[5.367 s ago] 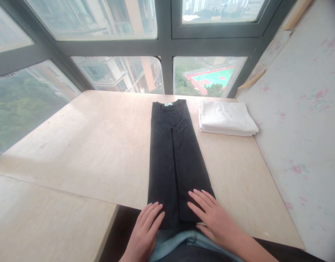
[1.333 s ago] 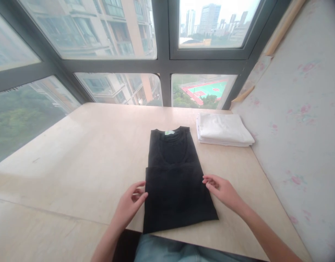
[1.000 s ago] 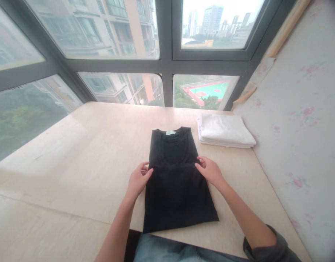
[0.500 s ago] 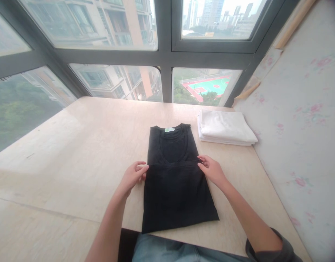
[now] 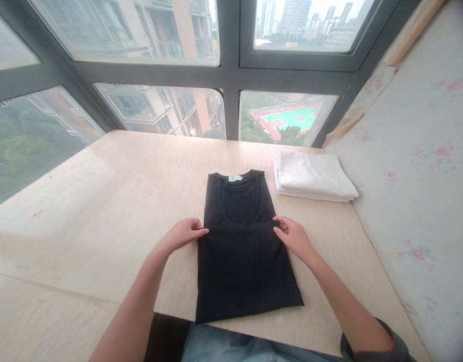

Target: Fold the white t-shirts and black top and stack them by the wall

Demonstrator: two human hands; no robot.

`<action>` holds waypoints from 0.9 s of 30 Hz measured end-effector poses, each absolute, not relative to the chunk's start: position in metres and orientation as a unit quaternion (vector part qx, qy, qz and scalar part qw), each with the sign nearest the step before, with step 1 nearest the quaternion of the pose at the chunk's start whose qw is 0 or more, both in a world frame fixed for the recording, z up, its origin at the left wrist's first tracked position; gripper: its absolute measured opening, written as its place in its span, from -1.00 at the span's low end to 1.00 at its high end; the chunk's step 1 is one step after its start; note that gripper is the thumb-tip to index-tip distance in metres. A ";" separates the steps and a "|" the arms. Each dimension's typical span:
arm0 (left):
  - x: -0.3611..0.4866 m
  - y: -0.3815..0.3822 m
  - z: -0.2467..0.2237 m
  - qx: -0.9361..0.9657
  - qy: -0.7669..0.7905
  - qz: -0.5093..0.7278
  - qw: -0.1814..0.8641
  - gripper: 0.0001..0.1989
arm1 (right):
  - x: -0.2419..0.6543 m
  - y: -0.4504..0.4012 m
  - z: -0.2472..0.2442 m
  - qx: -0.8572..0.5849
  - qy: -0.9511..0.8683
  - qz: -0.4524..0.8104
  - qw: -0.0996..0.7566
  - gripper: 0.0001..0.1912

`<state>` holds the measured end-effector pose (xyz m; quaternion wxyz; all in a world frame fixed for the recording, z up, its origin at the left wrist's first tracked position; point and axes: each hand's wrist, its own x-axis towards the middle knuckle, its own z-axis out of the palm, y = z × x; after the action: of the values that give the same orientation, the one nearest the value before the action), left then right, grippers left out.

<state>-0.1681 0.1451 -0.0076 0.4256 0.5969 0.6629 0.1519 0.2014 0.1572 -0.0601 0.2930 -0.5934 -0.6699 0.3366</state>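
Black shirt (image 5: 248, 271) lay doubled over, its folded part nearer than the hands. Left hand (image 5: 181, 234) and right hand (image 5: 296, 240), thumbs nearly closed to fingers, pinched the upper layer's far corners; shifting that edge evenly called for matched grips. White cloths (image 5: 312, 173) sat beyond the right hand.

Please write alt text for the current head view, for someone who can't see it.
Left hand and right hand pinch the two ends of the folded-up edge of a black scoop-neck shirt lying on a pale tabletop. A stack of folded white cloth sits beyond it at right, by a floral-papered wall, with windows behind.
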 end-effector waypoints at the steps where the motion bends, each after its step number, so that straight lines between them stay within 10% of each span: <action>1: -0.169 0.146 -0.009 0.597 0.665 0.159 0.420 -0.56 | 0.201 0.157 -0.061 -0.594 -0.670 0.334 0.293 -0.63; 27: -0.133 0.158 0.003 0.671 0.627 0.104 0.382 -0.67 | 0.184 0.182 -0.026 -0.535 -0.710 0.414 0.196 -0.72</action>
<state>-0.1329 0.1579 0.0032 0.3820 0.6712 0.6268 0.1037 0.1838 0.1819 -0.0261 0.1958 -0.5348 -0.7102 0.4139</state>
